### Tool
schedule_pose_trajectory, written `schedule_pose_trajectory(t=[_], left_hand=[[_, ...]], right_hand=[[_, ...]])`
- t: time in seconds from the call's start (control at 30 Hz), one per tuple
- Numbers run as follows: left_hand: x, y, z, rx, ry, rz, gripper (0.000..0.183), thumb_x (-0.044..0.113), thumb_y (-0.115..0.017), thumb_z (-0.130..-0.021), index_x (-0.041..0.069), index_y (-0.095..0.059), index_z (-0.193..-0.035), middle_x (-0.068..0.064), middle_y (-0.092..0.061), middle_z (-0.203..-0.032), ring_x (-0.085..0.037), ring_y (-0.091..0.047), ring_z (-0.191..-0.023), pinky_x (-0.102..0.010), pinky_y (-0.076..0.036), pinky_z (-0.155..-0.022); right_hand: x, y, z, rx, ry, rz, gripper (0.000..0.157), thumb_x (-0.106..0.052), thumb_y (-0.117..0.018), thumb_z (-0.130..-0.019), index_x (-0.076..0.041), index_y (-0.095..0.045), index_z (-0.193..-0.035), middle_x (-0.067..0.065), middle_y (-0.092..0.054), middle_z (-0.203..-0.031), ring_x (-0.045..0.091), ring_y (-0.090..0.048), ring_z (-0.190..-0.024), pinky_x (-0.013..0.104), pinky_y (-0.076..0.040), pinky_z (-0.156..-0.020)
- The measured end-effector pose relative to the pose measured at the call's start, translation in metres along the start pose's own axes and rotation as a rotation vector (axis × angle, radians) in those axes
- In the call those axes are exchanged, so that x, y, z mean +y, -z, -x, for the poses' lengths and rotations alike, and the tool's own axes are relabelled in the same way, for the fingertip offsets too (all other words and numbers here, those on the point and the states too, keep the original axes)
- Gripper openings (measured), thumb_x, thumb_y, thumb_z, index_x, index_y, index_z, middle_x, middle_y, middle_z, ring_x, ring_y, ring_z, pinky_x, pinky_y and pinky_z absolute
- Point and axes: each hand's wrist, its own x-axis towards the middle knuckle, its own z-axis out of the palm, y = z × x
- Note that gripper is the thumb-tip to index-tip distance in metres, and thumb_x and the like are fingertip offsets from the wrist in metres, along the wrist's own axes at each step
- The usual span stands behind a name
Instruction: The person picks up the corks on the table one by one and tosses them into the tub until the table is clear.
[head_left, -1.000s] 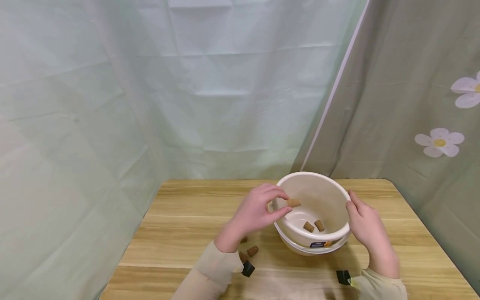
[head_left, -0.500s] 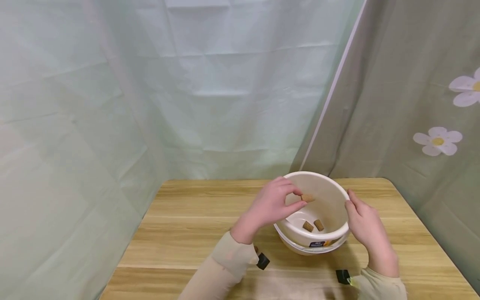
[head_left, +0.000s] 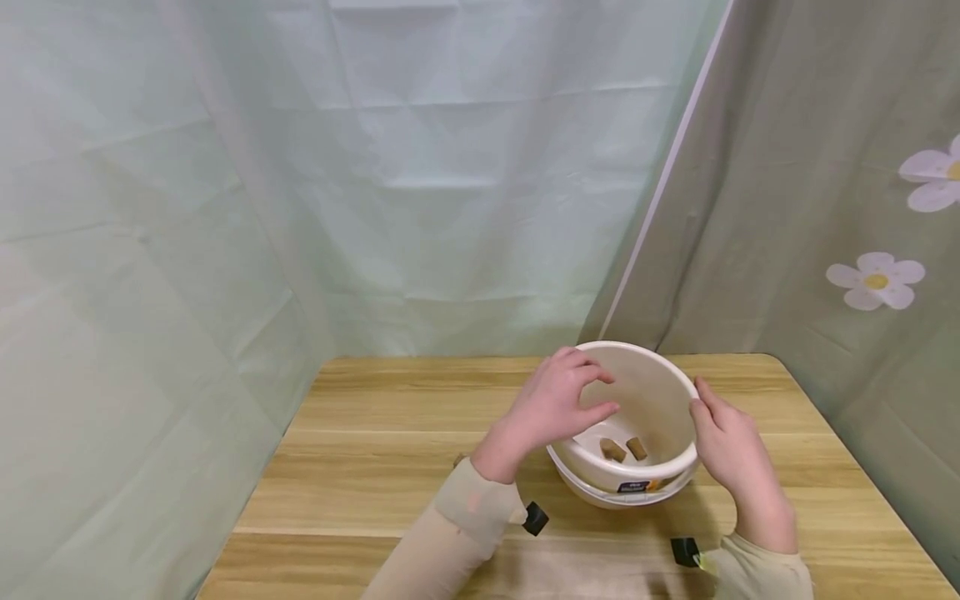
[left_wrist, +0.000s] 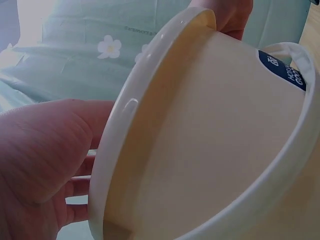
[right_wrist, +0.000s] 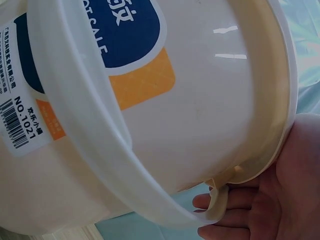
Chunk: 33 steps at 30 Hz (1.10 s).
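Observation:
A cream plastic bucket (head_left: 652,392) stands on the table, its mouth tipped toward me. Brown corks (head_left: 636,448) lie on its bottom; those at the left overlap, so I cannot tell how many there are. Over the bucket's left rim hovers my left hand (head_left: 555,400), thumb and forefinger apart with nothing between them. My right hand (head_left: 731,437) grips the right rim. In the right wrist view, fingers (right_wrist: 235,217) reach behind the bucket wall near the handle (right_wrist: 100,125). The left wrist view shows the bucket's outer side (left_wrist: 200,125) beside my left hand (left_wrist: 45,155).
On the wooden table (head_left: 360,467), part of a cork (head_left: 459,459) shows beside my left forearm, which hides the table behind it. Black wrist pieces (head_left: 536,518) sit below both hands. Pale curtains (head_left: 465,208) hang around the table's back and sides.
My left hand moved right over the bucket with a cork, then let it go; the cork now lies inside near the others. My right hand has kept its grip on the rim.

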Motion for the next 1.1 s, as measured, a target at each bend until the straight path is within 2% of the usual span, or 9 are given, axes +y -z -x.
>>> schedule_pose_trajectory(t=[0.63,1.1], left_hand=[[0.0014,0.0025,0.0052,0.045,-0.022,0.03,0.022,0.036,-0.085,-0.094,0.02,-0.08,-0.108,0.006,-0.072,-0.113,-0.018,-0.061,-0.115,-0.031,-0.05,-0.1],[-0.0002,0.0059,0.0088,0.067,-0.002,0.063,0.019,0.035,-0.082,-0.096,0.02,-0.08,-0.108,0.006,-0.073,-0.114,-0.018,-0.06,-0.117,-0.031,-0.048,-0.104]], right_hand=[[0.0009,0.001,0.0009,-0.003,0.0,0.006,0.062,-0.035,-0.027,-0.118,0.008,-0.032,-0.162,0.037,-0.038,-0.159,0.06,-0.04,-0.143,0.076,-0.034,-0.112],[0.0007,0.0017,0.0002,-0.009,-0.008,0.002,0.063,-0.036,-0.025,-0.117,0.009,-0.031,-0.162,0.036,-0.036,-0.16,0.059,-0.038,-0.145,0.075,-0.033,-0.114]])
